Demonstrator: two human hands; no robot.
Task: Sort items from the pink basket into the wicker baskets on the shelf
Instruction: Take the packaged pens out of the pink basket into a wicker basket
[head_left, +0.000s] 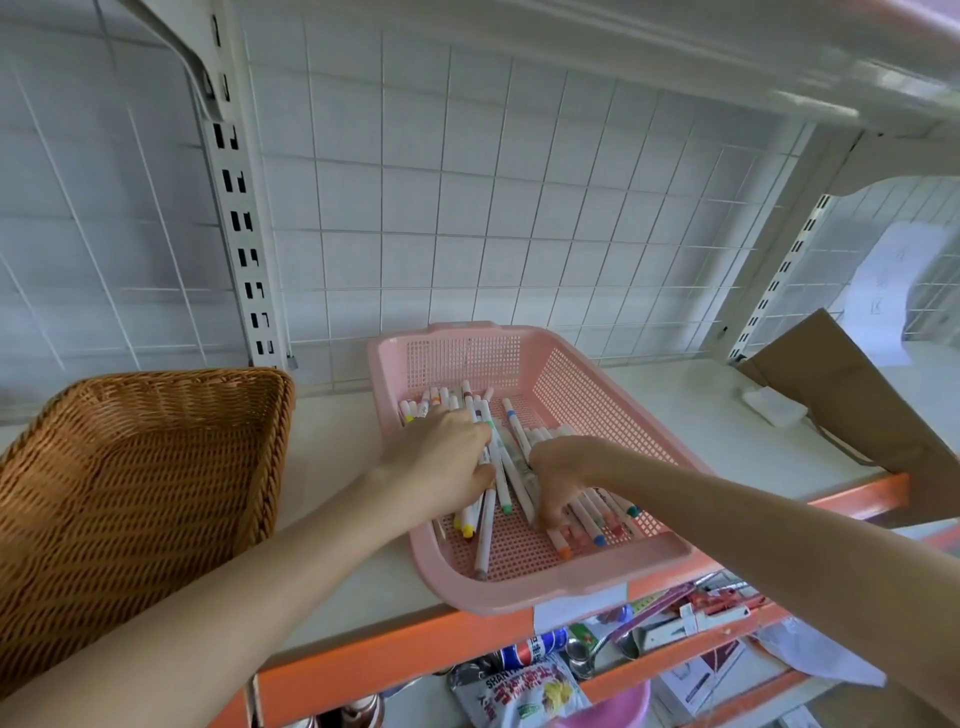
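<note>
**Two hands deep in the marker pile**

Both inside the pink basket (462, 358), set on the white shelf (675, 415), near rim out over the orange front edge (363, 649). Grips a small bundle of markers (506, 483) with the left hand (441, 447): grip clamped, fingers curled over the barrels, thumb underneath. Digs the right hand (558, 478) in just beside it, knuckles up, fingers bent down into the right side of the heap; cannot tell whether that grip is closed on anything. More markers loose on the mesh floor, white barrels with coloured caps, some against the far wall, some towards the near rim. Wicker basket (130, 493) on the same shelf to the left, near the pink one but apart from it. Brown cardboard (852, 395) off to the right. Wire grid (467, 208) behind. Snack bag (519, 691) among the goods on the level below.
</note>
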